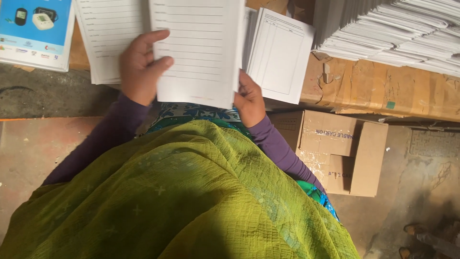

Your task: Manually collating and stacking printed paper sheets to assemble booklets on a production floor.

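A stack of lined sheets lay at upper left beside a blue printed leaflet. A form with a ruled table lay to the right, and fanned piles of white paper covered a taped brown work surface. An open cardboard carton stood on the floor below it. A green shawl filled the lower view and hid the person's lap and forearms.

The sheets' upper edges were cut off by the frame. Most of the right palm was hidden behind the paper.

The lined white sheet was held upright between both hands. The left hand pinched its left edge, thumb over the front. The right hand gripped its lower right corner from behind.
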